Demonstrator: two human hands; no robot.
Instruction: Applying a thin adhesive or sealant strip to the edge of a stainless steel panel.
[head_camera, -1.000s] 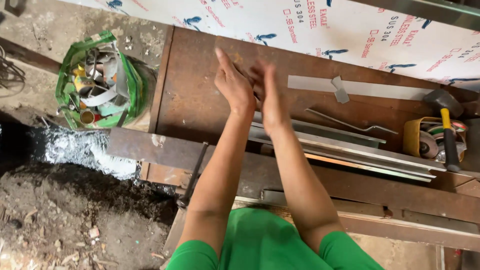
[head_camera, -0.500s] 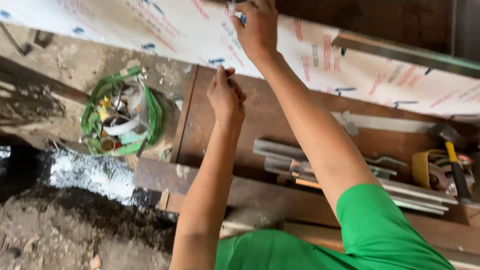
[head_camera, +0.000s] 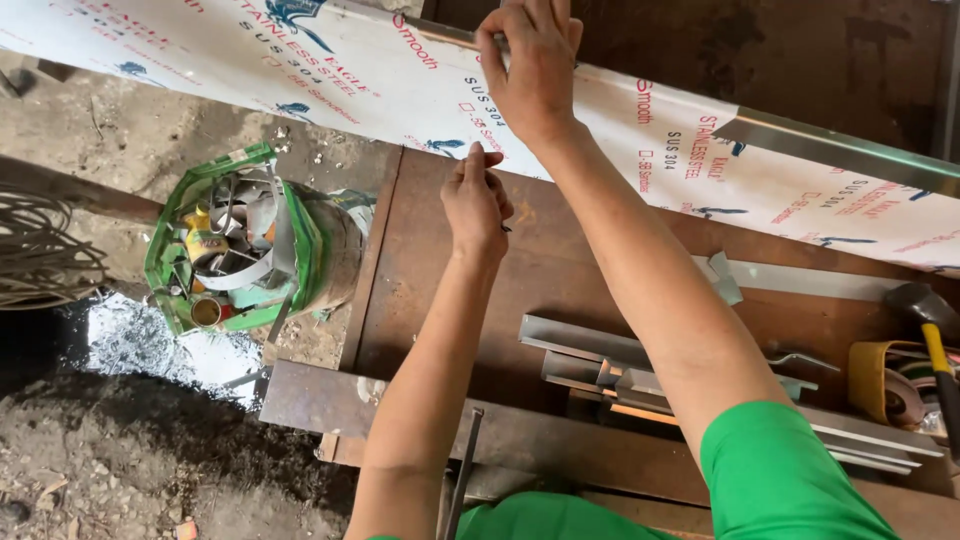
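Observation:
A long metal sheet (head_camera: 300, 75) wrapped in white printed film lies slanted across the back of a rusty brown workbench (head_camera: 440, 300). My right hand (head_camera: 530, 65) reaches over it and grips its far upper edge, fingers curled over the rim. My left hand (head_camera: 477, 205) is at the sheet's near lower edge with its fingertips pinched together against that edge. Both forearms stretch out from green sleeves at the bottom of the view.
A green can (head_camera: 250, 250) full of metal scraps stands on the dirt floor to the left of the bench, with coiled wire (head_camera: 40, 255) further left. Metal profiles (head_camera: 620, 370), a yellow-handled hammer (head_camera: 930, 325) and a yellow roll (head_camera: 880, 380) lie on the bench's right side.
My hands were together over the bench. My right hand has since risen to the sheet's upper edge, and my left has moved up to its lower edge. The view has moved closer.

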